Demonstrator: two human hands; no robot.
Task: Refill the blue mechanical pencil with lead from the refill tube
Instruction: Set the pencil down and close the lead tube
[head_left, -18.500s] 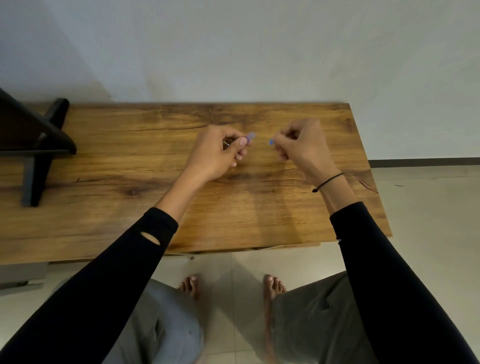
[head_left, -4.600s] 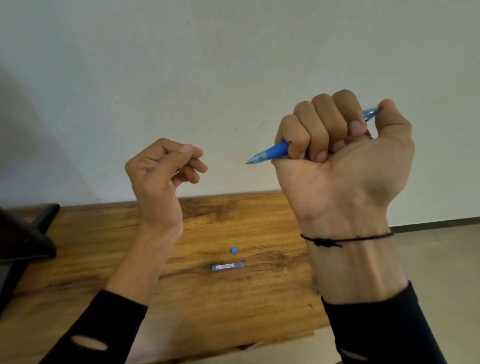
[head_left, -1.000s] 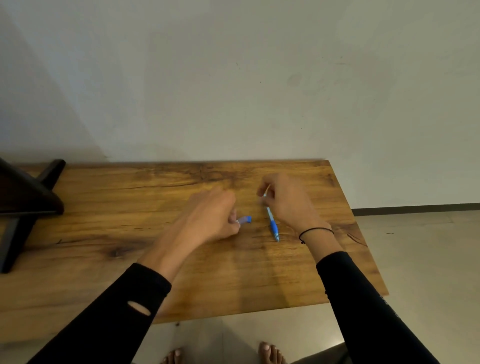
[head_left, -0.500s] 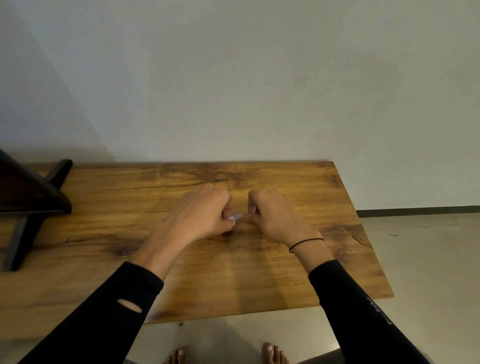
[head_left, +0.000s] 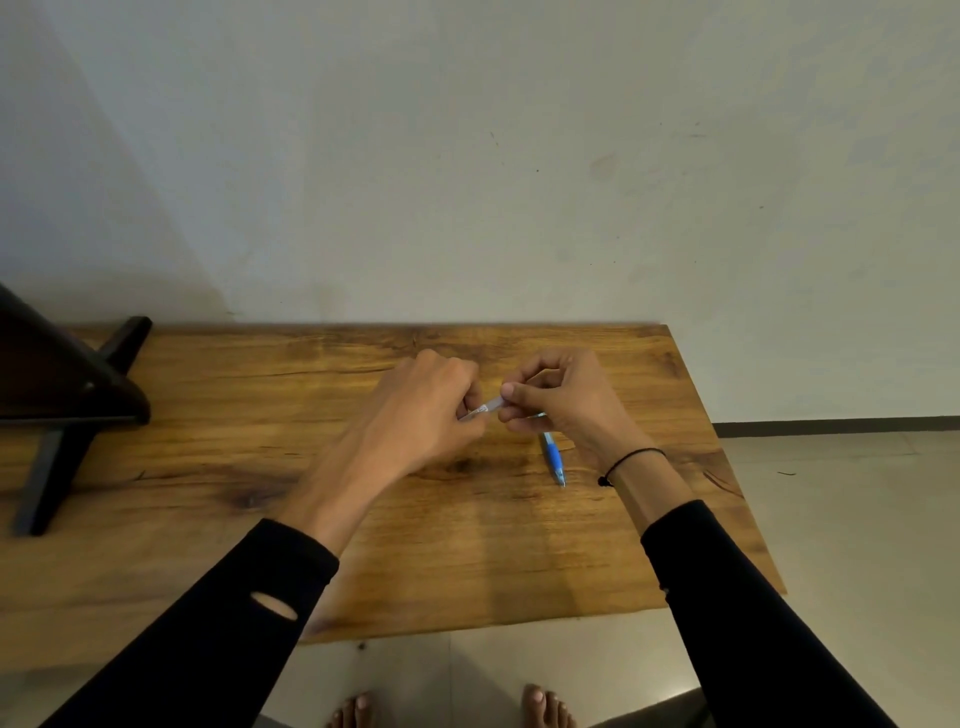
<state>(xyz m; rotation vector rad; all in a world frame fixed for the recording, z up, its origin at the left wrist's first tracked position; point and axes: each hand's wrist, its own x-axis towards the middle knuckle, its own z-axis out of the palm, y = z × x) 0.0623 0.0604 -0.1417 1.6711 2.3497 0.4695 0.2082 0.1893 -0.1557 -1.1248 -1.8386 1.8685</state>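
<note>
Hands (head_left: 426, 410) (head_left: 561, 400) pinching refill tube (head_left: 485, 408), fingers curled

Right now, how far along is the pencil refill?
Near the end, it seems. The pencil lies on the table by the right wrist, held by neither hand, so loading looks finished, though no lead shows. In hand: the left hand and right hand both pinch the tube. Left: probably closing it and setting it down.

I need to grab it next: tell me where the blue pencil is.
The blue pencil lies on the wooden table, right of centre, just below the right hand, its far end hidden beneath that hand.
</note>
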